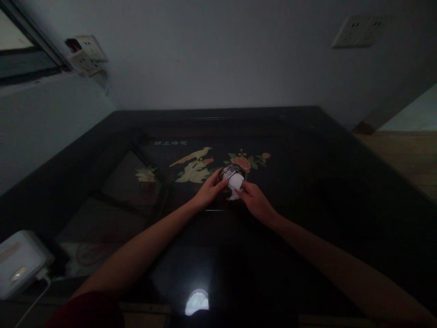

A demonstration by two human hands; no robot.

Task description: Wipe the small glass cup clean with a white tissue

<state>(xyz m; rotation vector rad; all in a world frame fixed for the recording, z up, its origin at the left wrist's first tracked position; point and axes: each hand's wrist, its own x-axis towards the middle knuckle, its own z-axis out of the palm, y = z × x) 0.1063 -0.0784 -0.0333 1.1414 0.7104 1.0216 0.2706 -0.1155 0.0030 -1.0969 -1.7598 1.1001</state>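
Note:
Over the middle of the glossy black table, my left hand is closed on the side of a small round dark object with a shiny rim. Its exact kind is too dim to make out. My right hand pinches a crumpled white tissue, pressed against the front of that object. Part of the tissue hangs down between the two hands. Fingers and tissue hide much of the round object.
A bird-and-flower picture decorates the tabletop, which mirrors a bright light. At the lower left lies a white box with a cable. Wall sockets are at the upper right, with a second group at the upper left.

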